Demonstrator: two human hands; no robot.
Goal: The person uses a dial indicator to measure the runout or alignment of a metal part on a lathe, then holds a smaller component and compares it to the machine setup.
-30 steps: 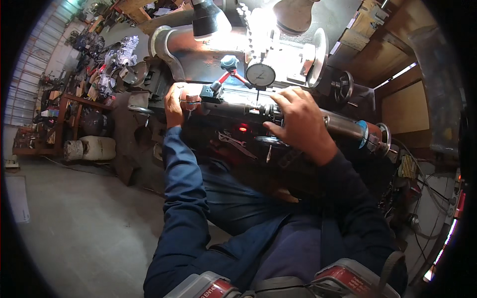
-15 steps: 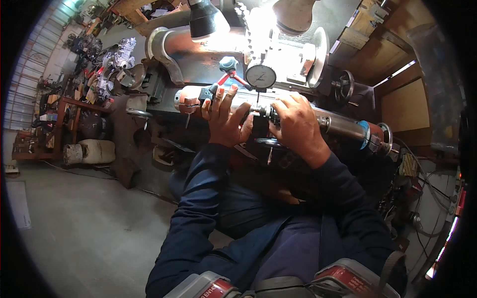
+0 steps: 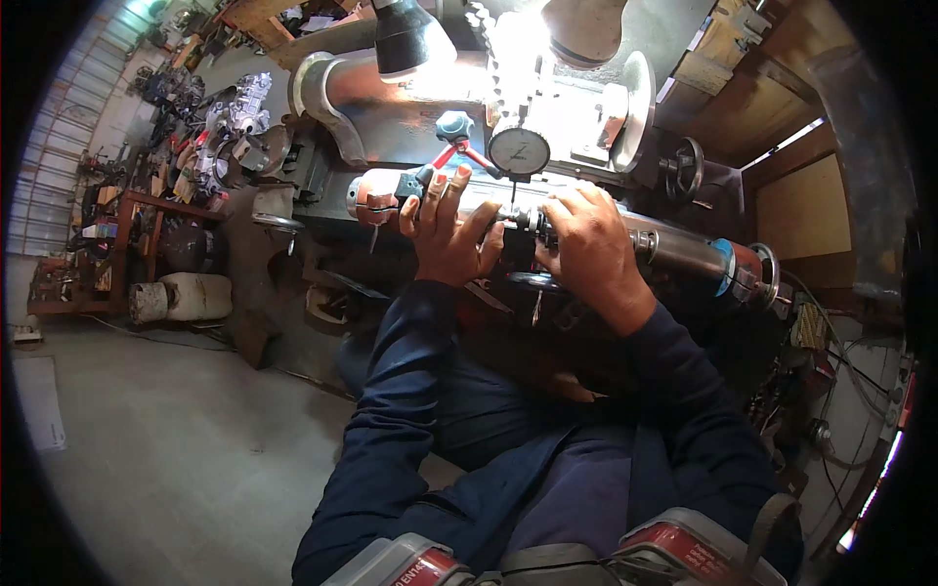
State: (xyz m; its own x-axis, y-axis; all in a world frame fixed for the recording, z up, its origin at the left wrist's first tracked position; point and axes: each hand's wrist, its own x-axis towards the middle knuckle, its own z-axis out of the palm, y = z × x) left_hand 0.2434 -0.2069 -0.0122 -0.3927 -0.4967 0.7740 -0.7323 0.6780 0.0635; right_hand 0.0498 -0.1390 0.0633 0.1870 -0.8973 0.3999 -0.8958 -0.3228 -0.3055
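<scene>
Beneath a round dial indicator (image 3: 519, 151) on a jointed arm with a blue knob (image 3: 454, 125), a slim stepped metal shaft (image 3: 529, 219) lies crosswise on the machine bed. My left hand (image 3: 451, 239) pinches the shaft's left end between thumb and forefinger, while its other fingers point up and away. Wrapped over the shaft farther right is my right hand (image 3: 596, 244), with its fingertips bent down behind it. The indicator's thin stem comes down between the two hands. My fingers and the lamp's glare hide part of the shaft.
A reddish clamp block (image 3: 375, 195) sits left of my hands. A steel tailstock barrel (image 3: 687, 251) lies to the right, with a handwheel (image 3: 770, 275) behind it. A black lamp (image 3: 411, 41) hangs above. Another handwheel (image 3: 535, 282) is just below my hands.
The whole view has shifted slightly. Both hands keep their places on the shaft, and the dial indicator stays above it.
</scene>
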